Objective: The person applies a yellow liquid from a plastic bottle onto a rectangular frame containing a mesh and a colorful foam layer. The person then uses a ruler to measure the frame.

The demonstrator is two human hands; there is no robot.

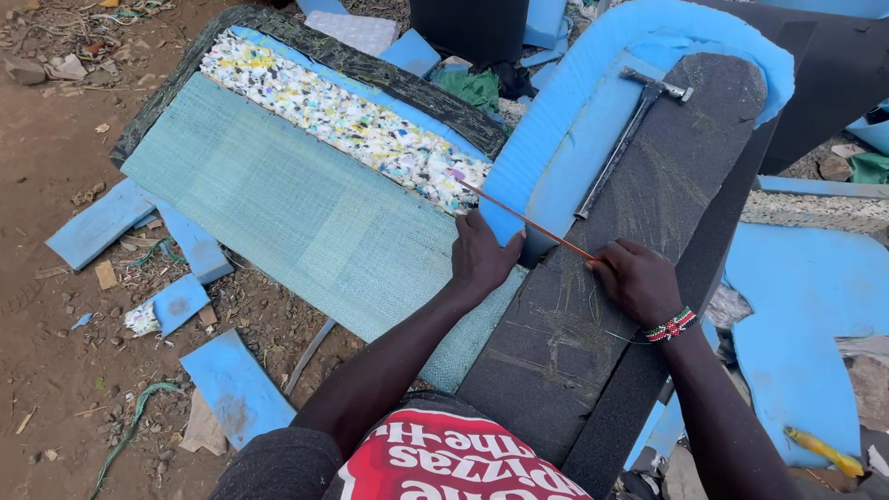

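Note:
My left hand presses on the edge of a blue foam sheet where it meets a dark fabric-covered panel. My right hand, with a beaded wristband, grips one end of a long thin reddish needle that runs up and left across the foam edge. A thin green thread trails from under the right hand over the dark panel. A hammer lies on the panel above the hands.
A teal woven panel with a strip of multicoloured chipped foam lies to the left. Blue foam offcuts are scattered on the dirt ground. More blue foam and a yellow-handled tool lie at the right.

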